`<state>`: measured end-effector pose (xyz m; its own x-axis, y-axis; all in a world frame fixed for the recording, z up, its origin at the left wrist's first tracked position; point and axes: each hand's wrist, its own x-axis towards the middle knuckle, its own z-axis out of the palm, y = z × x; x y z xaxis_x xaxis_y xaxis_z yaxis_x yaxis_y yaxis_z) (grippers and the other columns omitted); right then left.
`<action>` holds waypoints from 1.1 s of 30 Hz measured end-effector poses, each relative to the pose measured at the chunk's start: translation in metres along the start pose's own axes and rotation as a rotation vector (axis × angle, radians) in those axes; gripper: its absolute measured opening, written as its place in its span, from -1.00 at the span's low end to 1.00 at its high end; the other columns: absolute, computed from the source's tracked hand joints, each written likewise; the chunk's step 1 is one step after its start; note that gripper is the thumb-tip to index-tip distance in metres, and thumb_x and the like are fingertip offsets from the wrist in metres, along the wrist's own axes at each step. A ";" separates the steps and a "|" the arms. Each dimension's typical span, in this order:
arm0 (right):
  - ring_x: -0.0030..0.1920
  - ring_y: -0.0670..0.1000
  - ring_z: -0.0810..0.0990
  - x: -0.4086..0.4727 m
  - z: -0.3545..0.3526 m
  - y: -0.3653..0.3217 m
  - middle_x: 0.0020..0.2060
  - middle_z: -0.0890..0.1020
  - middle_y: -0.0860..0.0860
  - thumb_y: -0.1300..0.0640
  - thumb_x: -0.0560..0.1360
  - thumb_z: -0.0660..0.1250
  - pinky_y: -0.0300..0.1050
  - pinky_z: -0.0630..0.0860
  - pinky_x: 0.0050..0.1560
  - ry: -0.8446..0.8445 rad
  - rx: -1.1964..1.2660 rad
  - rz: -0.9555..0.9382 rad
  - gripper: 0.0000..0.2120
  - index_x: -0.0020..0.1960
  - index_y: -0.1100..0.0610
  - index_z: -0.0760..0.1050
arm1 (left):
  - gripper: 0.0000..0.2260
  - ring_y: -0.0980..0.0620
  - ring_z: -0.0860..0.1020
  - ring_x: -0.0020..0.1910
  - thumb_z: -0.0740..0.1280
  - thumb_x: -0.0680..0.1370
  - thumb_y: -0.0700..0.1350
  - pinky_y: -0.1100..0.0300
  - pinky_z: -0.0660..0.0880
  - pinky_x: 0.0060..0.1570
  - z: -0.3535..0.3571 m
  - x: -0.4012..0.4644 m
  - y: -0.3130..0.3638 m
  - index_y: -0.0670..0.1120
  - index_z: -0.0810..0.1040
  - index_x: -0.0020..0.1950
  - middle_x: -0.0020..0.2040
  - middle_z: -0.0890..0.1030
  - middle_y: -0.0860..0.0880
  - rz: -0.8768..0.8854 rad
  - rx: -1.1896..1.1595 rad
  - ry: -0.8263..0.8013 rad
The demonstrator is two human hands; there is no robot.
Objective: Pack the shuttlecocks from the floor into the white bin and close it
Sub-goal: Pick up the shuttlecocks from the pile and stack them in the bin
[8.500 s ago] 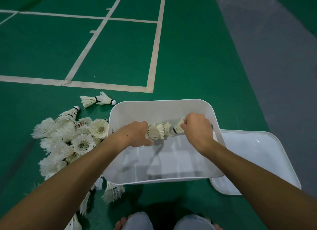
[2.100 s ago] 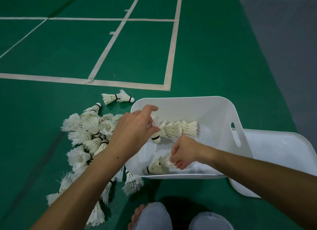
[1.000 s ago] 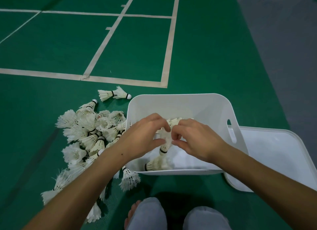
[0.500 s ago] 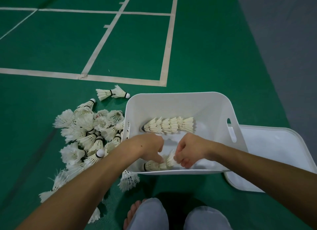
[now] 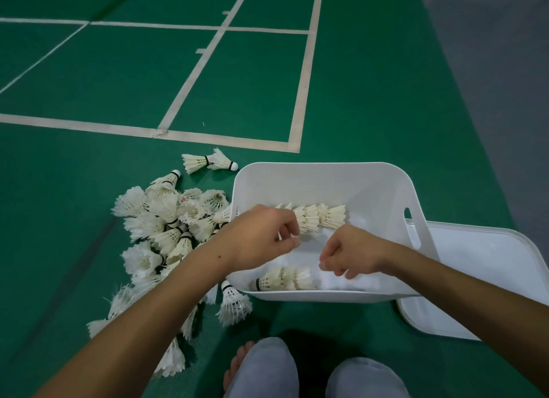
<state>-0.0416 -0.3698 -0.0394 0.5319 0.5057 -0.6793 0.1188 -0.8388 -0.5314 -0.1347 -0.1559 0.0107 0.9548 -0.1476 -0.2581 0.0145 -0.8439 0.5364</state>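
Down on the green court floor sits the white plastic bin, open, with a slot handle cut into its right wall. Inside it, two nested rows of white feather shuttlecocks: a longer row lying across the middle, and a shorter row along the near wall, its black-banded cork pointing left. The rest lie in a loose heap of shuttlecocks on the floor just left of the bin, some touching its wall, with a joined pair lying apart at the far end, near the bin's far left corner. The flat white lid rests on the floor to the right, tucked partly under the bin's edge.

No brand or writing can be read on the bin or lid; one shuttlecock in the heap shows a faint reddish mark, too small to make out.

Both hands are over the bin. The left hand reaches in from over the heap, knuckles up, fingers curled inward, the fingertips blurred; whether that grip pinches anything, I cannot tell. The right hand hangs just above the shorter row, wrist bent down, fingers curled in loosely, nothing visible in its grip. Grey-trousered knees and a bare foot show at the near edge.
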 end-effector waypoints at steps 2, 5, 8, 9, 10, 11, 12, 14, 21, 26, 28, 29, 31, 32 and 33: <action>-0.06 -0.02 0.72 -0.014 -0.003 -0.007 -0.10 0.74 -0.05 0.09 0.58 0.45 -0.16 0.68 -0.05 0.144 -0.033 -0.118 -0.88 0.05 0.09 0.73 | -0.90 0.21 0.62 -0.07 0.42 0.64 0.00 0.37 0.51 -0.12 -0.010 -0.023 0.001 0.02 0.65 0.12 -0.08 0.67 0.18 0.024 -0.132 0.163; -0.02 -0.17 0.66 -0.034 -0.003 -0.029 -0.05 0.71 -0.18 0.07 0.60 0.42 -0.16 0.63 0.09 0.335 -0.063 -0.330 -0.90 0.06 0.00 0.70 | -0.94 0.16 0.62 -0.11 0.44 0.63 -0.07 0.39 0.49 -0.20 -0.017 -0.059 -0.012 0.03 0.61 0.09 -0.14 0.66 0.16 -0.015 -0.248 0.458; -0.02 -0.19 0.65 -0.049 0.004 -0.060 -0.07 0.70 -0.22 0.06 0.61 0.39 -0.15 0.62 0.06 0.437 -0.068 -0.498 -0.90 0.06 -0.04 0.68 | -0.92 0.13 0.62 -0.16 0.44 0.62 -0.09 0.29 0.55 -0.20 -0.017 -0.088 -0.043 0.06 0.58 0.04 -0.16 0.66 0.11 -0.162 -0.285 0.609; -0.03 -0.20 0.65 -0.052 0.006 -0.071 -0.08 0.70 -0.23 0.07 0.61 0.39 -0.16 0.62 0.04 0.446 -0.068 -0.546 -0.91 0.05 -0.05 0.68 | -0.92 0.15 0.63 -0.17 0.45 0.63 -0.08 0.27 0.55 -0.19 -0.017 -0.096 -0.054 0.07 0.57 0.04 -0.15 0.66 0.11 -0.217 -0.272 0.606; -0.03 -0.20 0.65 -0.054 0.009 -0.082 -0.09 0.70 -0.23 0.07 0.62 0.38 -0.17 0.62 0.02 0.448 -0.078 -0.590 -0.91 0.05 -0.05 0.67 | -0.92 0.18 0.62 -0.17 0.45 0.62 -0.07 0.28 0.54 -0.19 -0.016 -0.104 -0.066 0.07 0.57 0.05 -0.15 0.66 0.12 -0.268 -0.249 0.596; -0.03 -0.20 0.65 -0.055 0.011 -0.093 -0.09 0.70 -0.23 0.07 0.62 0.38 -0.19 0.61 0.01 0.447 -0.100 -0.630 -0.91 0.05 -0.05 0.67 | -0.91 0.20 0.62 -0.17 0.45 0.62 -0.06 0.29 0.54 -0.18 -0.015 -0.113 -0.075 0.08 0.57 0.06 -0.14 0.66 0.13 -0.309 -0.225 0.582; -0.04 -0.20 0.65 -0.055 0.012 -0.101 -0.08 0.70 -0.23 0.07 0.62 0.38 -0.20 0.61 0.00 0.449 -0.129 -0.662 -0.90 0.06 -0.05 0.66 | -0.91 0.22 0.62 -0.17 0.46 0.62 -0.05 0.27 0.55 -0.17 -0.014 -0.118 -0.083 0.08 0.57 0.07 -0.13 0.66 0.14 -0.339 -0.207 0.565; -0.06 -0.19 0.64 -0.051 0.016 -0.121 -0.07 0.69 -0.22 0.05 0.63 0.37 -0.20 0.61 0.00 0.438 -0.197 -0.715 -0.90 0.08 -0.04 0.66 | -0.89 0.21 0.63 -0.17 0.47 0.61 -0.05 0.17 0.61 -0.13 -0.009 -0.131 -0.095 0.06 0.58 0.09 -0.12 0.66 0.14 -0.393 -0.182 0.527; -0.05 -0.12 0.66 -0.017 0.013 -0.186 -0.05 0.72 -0.15 0.06 0.62 0.37 0.00 0.64 0.04 0.359 -0.478 -0.788 -0.88 0.08 0.00 0.67 | -0.78 0.15 0.63 0.00 0.51 0.57 0.03 0.00 0.65 0.04 0.022 -0.142 -0.136 0.08 0.58 0.17 0.05 0.66 0.14 -0.491 -0.085 0.413; -0.02 0.02 0.65 0.024 -0.016 -0.216 -0.06 0.71 -0.06 0.07 0.60 0.35 0.08 0.64 0.04 0.262 -0.757 -0.681 -0.90 0.05 0.01 0.64 | -0.44 0.00 0.59 0.19 0.45 0.46 0.38 -0.03 0.52 0.18 0.047 -0.110 -0.146 0.18 0.49 0.38 0.25 0.62 0.09 -0.493 0.182 0.317; -0.01 0.06 0.65 0.043 -0.023 -0.226 -0.06 0.70 -0.03 0.08 0.60 0.33 0.10 0.64 0.04 0.202 -0.887 -0.634 -0.90 0.04 0.03 0.63 | -0.36 -0.02 0.55 0.27 0.37 0.42 0.49 -0.06 0.43 0.23 0.053 -0.099 -0.148 0.24 0.45 0.41 0.29 0.60 0.10 -0.491 0.332 0.317; 0.00 0.08 0.65 0.051 -0.024 -0.232 -0.05 0.69 -0.01 0.08 0.61 0.33 0.10 0.64 0.05 0.157 -0.954 -0.600 -0.89 0.06 0.04 0.63 | -0.35 -0.04 0.53 0.28 0.34 0.40 0.52 -0.06 0.40 0.23 0.056 -0.094 -0.150 0.26 0.45 0.41 0.30 0.59 0.10 -0.487 0.387 0.322; 0.01 0.11 0.67 0.068 -0.023 -0.239 -0.03 0.70 0.02 0.05 0.62 0.33 0.09 0.66 0.04 0.079 -1.076 -0.540 -0.85 0.08 0.06 0.64 | -0.33 -0.04 0.51 0.24 0.30 0.38 0.56 -0.05 0.38 0.18 0.062 -0.086 -0.156 0.27 0.46 0.39 0.25 0.60 0.10 -0.456 0.455 0.346; 0.01 0.13 0.68 0.078 -0.022 -0.241 -0.04 0.71 0.03 0.04 0.61 0.33 0.09 0.67 0.03 0.068 -1.142 -0.520 -0.84 0.08 0.07 0.65 | -0.33 -0.03 0.51 0.20 0.28 0.38 0.58 -0.04 0.38 0.15 0.064 -0.084 -0.160 0.26 0.47 0.37 0.22 0.60 0.11 -0.437 0.471 0.357; -0.01 0.14 0.68 0.087 -0.020 -0.243 -0.05 0.71 0.04 0.04 0.60 0.33 0.08 0.67 0.01 0.078 -1.213 -0.507 -0.85 0.07 0.06 0.64 | -0.33 -0.02 0.52 0.16 0.26 0.37 0.58 -0.02 0.38 0.12 0.065 -0.083 -0.165 0.25 0.49 0.36 0.18 0.61 0.11 -0.414 0.481 0.369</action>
<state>-0.0072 -0.1260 0.0413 0.2480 0.8372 -0.4874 0.9684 -0.2288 0.0996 -0.2355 -0.0383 -0.1088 0.9385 0.3440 -0.0304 0.3447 -0.9385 0.0193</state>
